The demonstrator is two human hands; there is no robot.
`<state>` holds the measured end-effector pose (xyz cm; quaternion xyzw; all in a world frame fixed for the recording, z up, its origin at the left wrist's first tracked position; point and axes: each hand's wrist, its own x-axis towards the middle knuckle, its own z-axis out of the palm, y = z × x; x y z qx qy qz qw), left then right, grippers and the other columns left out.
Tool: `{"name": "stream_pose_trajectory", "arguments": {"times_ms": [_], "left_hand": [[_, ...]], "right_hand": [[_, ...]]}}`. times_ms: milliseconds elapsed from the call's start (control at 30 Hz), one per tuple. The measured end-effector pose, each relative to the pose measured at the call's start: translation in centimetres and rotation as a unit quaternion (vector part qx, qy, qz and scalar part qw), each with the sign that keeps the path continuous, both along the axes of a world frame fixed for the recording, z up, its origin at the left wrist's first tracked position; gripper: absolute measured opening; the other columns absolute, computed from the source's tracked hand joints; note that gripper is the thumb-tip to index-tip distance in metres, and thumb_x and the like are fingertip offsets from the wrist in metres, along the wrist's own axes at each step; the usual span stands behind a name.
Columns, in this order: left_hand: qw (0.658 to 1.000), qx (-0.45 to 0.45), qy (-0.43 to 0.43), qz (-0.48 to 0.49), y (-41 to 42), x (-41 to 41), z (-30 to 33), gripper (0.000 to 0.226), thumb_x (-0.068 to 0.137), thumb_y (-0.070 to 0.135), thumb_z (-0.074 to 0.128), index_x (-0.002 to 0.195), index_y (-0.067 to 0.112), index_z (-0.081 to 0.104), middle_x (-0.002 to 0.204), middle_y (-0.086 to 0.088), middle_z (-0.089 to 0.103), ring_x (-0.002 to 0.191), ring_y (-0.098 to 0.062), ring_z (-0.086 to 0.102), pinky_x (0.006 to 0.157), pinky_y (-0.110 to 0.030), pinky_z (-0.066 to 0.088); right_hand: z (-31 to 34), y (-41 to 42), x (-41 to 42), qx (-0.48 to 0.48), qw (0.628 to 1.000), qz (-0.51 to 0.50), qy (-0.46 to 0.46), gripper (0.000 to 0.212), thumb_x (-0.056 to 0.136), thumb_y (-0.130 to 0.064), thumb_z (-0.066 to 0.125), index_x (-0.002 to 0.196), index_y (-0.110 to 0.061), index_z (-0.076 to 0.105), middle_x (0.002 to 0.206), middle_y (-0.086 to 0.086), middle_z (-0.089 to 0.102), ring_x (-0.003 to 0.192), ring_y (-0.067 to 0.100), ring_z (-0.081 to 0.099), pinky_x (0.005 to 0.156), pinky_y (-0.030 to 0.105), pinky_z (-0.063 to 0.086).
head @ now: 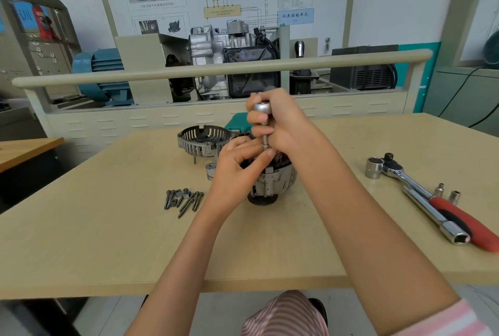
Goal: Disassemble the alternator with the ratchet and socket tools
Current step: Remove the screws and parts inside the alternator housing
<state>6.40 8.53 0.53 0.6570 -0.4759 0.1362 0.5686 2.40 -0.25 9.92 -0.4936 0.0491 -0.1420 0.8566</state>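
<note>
Head view: your right hand (280,119) has its fingers wrapped tight around a small ratchet (262,109), whose round silver head shows above your knuckles and whose shaft stands upright, pointing down into the top of the alternator (272,181). Your left hand (237,163) sits just below, fingertips pinched together against the lower end of that shaft, where it meets the alternator; what lies between them is hidden. The alternator stands on the wooden table (108,241) pulley-down, mid-table, directly under both hands. Behind it to the left rests the removed slotted end cover (201,141). A loose socket (211,171) lies just left of your left hand, and a cluster of dark bolts (183,199) nearer you. Well off to the right lie a red-handled ratchet (432,198), a large socket (374,168) touching its head, an extension bar (437,218) and two small sockets (447,192).
</note>
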Motion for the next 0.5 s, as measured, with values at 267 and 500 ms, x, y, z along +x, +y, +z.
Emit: {"name": "stream_pose_trajectory", "arguments": {"times_ms": [267,500], "left_hand": [[1.0,-0.01,0.002,0.015,-0.1,-0.1,-0.1,0.024,0.084,0.016,0.057,0.062,0.013,0.066,0.068,-0.013,0.06,0.077,-0.016,0.044,0.082,-0.012,0.034],[1.0,0.009,0.004,0.009,0.1,-0.3,0.2,0.025,0.086,0.021,0.056,0.072,0.005,0.071,0.077,-0.016,0.065,0.085,-0.02,0.048,0.084,-0.014,0.036]], "right_hand": [[-0.8,1.7,0.2,0.072,0.968,-0.228,-0.076,0.016,0.098,-0.006,0.024,0.091,-0.008,0.039,0.067,0.004,0.047,0.044,0.013,0.041,0.028,0.014,0.022],[-0.4,1.1,-0.4,0.003,0.996,-0.083,-0.025,0.027,0.096,-0.006,0.028,0.074,-0.013,0.042,0.054,-0.004,0.043,0.028,0.005,0.029,0.027,0.015,0.014]]}}
